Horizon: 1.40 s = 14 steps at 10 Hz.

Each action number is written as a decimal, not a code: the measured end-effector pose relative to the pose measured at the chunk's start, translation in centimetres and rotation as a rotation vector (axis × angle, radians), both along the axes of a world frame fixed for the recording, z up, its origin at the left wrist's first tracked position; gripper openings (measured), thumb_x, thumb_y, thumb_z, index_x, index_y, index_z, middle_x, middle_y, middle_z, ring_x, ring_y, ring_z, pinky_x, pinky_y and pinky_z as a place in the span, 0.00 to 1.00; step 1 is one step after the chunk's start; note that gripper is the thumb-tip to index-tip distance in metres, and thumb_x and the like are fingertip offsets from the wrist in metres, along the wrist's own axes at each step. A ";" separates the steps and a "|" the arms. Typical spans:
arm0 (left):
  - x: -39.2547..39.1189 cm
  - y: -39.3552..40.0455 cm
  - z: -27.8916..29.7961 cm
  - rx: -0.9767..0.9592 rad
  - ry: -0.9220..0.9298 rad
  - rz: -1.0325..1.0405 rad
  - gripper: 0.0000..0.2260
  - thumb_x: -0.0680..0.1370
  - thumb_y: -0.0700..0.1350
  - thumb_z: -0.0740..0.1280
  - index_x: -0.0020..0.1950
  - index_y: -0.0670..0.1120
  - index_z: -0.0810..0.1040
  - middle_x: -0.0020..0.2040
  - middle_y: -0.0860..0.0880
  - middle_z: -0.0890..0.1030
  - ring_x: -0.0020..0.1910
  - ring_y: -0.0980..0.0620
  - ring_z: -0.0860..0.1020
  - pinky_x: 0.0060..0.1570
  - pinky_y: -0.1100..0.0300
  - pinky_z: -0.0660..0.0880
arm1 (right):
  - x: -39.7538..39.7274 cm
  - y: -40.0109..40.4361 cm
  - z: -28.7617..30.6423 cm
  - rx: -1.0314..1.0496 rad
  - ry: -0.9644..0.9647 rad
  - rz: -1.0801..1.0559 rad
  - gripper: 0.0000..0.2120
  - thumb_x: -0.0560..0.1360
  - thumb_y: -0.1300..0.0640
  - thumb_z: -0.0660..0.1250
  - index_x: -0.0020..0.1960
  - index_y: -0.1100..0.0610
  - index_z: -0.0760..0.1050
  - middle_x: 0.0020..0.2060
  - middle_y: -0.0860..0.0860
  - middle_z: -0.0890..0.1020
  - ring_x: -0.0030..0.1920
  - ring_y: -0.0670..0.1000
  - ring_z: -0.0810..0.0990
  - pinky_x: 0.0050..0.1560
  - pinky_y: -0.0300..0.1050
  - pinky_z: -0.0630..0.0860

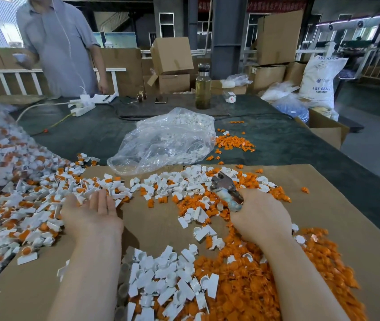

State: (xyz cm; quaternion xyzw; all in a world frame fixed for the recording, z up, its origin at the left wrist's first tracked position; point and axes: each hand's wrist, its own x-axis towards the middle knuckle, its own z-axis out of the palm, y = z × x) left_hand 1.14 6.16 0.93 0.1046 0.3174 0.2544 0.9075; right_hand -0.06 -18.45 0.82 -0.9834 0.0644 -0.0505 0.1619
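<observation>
On the cardboard sheet (161, 224), my left hand (91, 212) lay left of my right hand (262, 216), which held the tool (225, 188); the bag (166, 142) sat at its far edge.

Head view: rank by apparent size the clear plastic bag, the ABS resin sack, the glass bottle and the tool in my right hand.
1. clear plastic bag
2. ABS resin sack
3. glass bottle and tool, gripped by the right hand: about alike; the tool is nearer the camera, so no ranking.

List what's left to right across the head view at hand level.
white-and-orange parts pile → left hand, palm up → loose orange caps → metal tool → right hand gripping it → lone orange cap
</observation>
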 end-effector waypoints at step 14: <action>-1.0 -8.5 0.0 1.389 0.173 -0.802 0.05 0.77 0.41 0.72 0.41 0.47 0.85 0.31 0.52 0.84 0.26 0.62 0.79 0.27 0.73 0.71 | 1.8 0.9 -1.4 0.308 -0.329 0.097 0.05 0.79 0.49 0.66 0.49 0.48 0.71 0.35 0.41 0.75 0.34 0.41 0.73 0.28 0.35 0.63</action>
